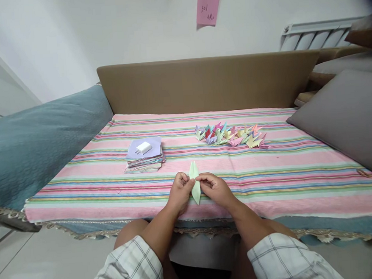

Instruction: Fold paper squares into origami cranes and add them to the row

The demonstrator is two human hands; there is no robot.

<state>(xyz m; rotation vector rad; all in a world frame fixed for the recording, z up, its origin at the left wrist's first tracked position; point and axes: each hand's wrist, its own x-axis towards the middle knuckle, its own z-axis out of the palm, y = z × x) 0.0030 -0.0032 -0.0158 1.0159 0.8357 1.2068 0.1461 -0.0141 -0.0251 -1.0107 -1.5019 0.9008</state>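
A pale green folded paper [195, 194], long and diamond-shaped with a split upper tip, is held upright between both hands above the striped cloth. My left hand [180, 192] pinches its left edge, the thumb lying across its middle. From the other side my right hand [217, 189] grips the right edge with thumb and fingertips. Beyond the hands, to the right, several folded paper cranes [219, 136] in many colours lie in a cluster. Back and left stands a stack of square paper sheets [146, 162], a white charger plug [143, 148] resting on top.
The pink striped cloth [90, 180] covers the sofa seat, with a brown backrest [207, 85] behind. A blue-covered armrest [48, 132] bounds the left side, and a grey cushion [346, 115] the right. A pink note [208, 8] hangs on the wall.
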